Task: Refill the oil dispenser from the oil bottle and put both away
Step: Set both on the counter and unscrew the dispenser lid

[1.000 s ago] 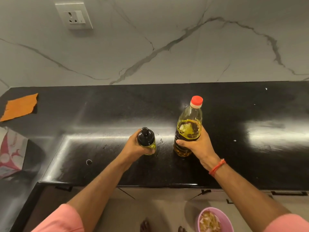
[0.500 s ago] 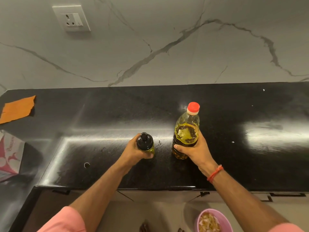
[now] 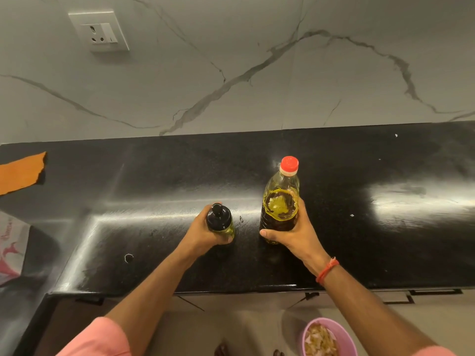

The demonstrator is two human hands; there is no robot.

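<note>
With my left hand [image 3: 203, 232] gripping the small black-capped oil dispenser [image 3: 220, 222] and my right hand [image 3: 295, 233] wrapped around the red-capped clear plastic oil bottle [image 3: 281, 199], both upright on the black counter [image 3: 359, 240], I judge refilling hasn't begun; both caps must come off next.

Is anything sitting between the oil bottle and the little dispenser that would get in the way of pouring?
Nothing visible: only bare counter lies between the bottle and the dispenser. Both caps are on, though.

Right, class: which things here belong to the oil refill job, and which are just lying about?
Belong to the job:
oil dispenser, held in the left hand
oil bottle, red cap on, held in the right hand

Just lying about:
orange cloth
pink bowl on the floor
wall socket
</note>
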